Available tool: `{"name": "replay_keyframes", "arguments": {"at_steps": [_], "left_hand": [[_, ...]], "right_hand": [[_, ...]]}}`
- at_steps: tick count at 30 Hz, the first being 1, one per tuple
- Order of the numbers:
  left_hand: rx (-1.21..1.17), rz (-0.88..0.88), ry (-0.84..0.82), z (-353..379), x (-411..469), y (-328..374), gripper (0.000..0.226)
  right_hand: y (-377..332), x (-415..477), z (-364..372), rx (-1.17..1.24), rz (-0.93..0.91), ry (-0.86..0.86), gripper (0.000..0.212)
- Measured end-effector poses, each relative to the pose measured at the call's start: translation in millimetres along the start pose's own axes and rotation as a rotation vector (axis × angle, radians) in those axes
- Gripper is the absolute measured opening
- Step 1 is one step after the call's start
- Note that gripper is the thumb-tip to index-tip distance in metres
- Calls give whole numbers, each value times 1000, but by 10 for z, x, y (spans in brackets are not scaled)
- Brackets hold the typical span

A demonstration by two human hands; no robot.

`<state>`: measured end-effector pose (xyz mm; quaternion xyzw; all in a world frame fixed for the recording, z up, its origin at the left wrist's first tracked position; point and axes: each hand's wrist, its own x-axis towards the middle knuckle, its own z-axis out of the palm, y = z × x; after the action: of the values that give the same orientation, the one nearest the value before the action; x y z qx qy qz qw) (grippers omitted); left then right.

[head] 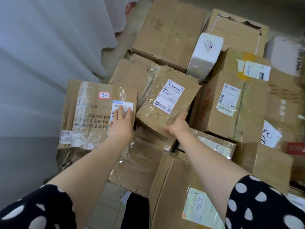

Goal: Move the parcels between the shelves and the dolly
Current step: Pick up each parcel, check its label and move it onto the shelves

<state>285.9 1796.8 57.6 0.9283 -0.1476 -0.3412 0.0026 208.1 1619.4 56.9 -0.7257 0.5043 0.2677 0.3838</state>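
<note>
A heap of cardboard parcels fills the middle and right of the head view. My right hand (179, 123) grips the near edge of a small taped parcel (166, 103) with a white shipping label, which lies tilted on the pile. My left hand (121, 123) rests flat, fingers straight, on the label of a wider taped box (92, 113) at the left, marked with a red-framed sticker. No dolly or shelf is visible.
A white foam box (204, 55) marked 2002 lies among big cartons at the back. Tall labelled cartons (231, 103) stand to the right, another carton (184, 192) near my right forearm. White sacks or sheeting (49, 47) fill the left. Tiled floor (107, 204) shows below.
</note>
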Motion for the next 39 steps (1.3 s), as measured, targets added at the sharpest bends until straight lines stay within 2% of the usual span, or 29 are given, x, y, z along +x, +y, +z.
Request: {"name": "replay_keyframes", "arguments": {"at_steps": [3, 5, 8, 9, 10, 12, 14, 16, 19, 21, 23, 25, 27, 29, 33, 36, 39], "left_hand": [[-17, -64, -26, -19, -61, -19, 114], [-1, -112, -52, -22, -102, -29, 120], [-21, -125, -55, -13, -121, -75, 120], [-26, -115, -55, -10, -121, -86, 119], [-30, -105, -55, -6, -123, -94, 118], [-29, -93, -58, -3, -131, -108, 117], [-26, -89, -58, -9, -139, -126, 116], [-29, -87, -55, -8, -137, -142, 116], [-30, -93, -30, 14, -127, -141, 116], [-8, -104, 22, 17, -129, -140, 116], [-16, -157, 110, -9, -102, -173, 112], [-79, -251, 208, -66, -49, -274, 103], [-168, -365, 275, -136, 21, -431, 101], [-241, -488, 317, -190, 76, -607, 103], [-411, -669, 303, -294, 101, -908, 108], [-552, -710, 259, -367, 19, -1022, 116], [-700, -685, 198, -309, -194, -1026, 122]], "right_hand": [[-50, -64, 83, -28, -183, 74, 94], [-99, -82, 134, -133, -282, 19, 87], [-143, -74, 182, -319, -297, -103, 112], [-143, -44, 197, -384, -305, -87, 113], [-124, 1, 215, -436, -331, -50, 105], [-69, 113, 245, -439, -375, 11, 76], [-18, 191, 205, -357, -342, 20, 60], [29, 195, 105, -314, -299, 78, 58], [21, 159, -14, -391, -314, 185, 55], [-110, 70, 12, -464, -330, 297, 52], [-271, 8, 135, -503, -421, 355, 51], [-441, -68, 286, -476, -560, 308, 55], [-594, -151, 458, -394, -669, 259, 47], [-731, -227, 653, -346, -638, 199, 42], [-808, -262, 992, -224, -444, 9, 50], [-852, -228, 997, -189, -468, 50, 51], [-953, -217, 882, -238, -491, 10, 68]]}}
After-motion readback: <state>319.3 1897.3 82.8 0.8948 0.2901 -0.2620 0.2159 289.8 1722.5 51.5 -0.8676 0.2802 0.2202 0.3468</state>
